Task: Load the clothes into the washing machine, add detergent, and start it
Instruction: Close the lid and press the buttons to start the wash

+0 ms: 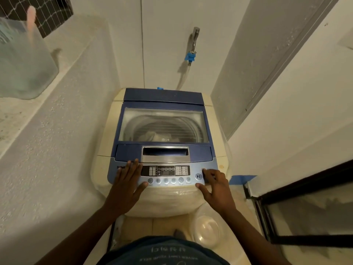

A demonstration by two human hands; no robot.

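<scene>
A cream top-load washing machine point(107, 134) with a blue lid point(162, 98) stands in front of me, lid closed. Through the lid's window I see the drum with pale clothes point(150, 135) inside. My left hand point(128, 186) lies flat, fingers apart, on the left end of the control panel point(166, 174). My right hand point(214, 185) rests on the panel's right end, its index fingertip beside the start/pause button point(198, 176) and its thumb on the panel's front edge. Neither hand holds anything.
White walls close in on both sides. A tap with a blue hose connector point(191, 56) is on the back wall. A clear plastic container point(23, 60) stands on the left ledge. A translucent tub point(207, 231) sits on the floor at right, next to a dark-framed door point(305, 207).
</scene>
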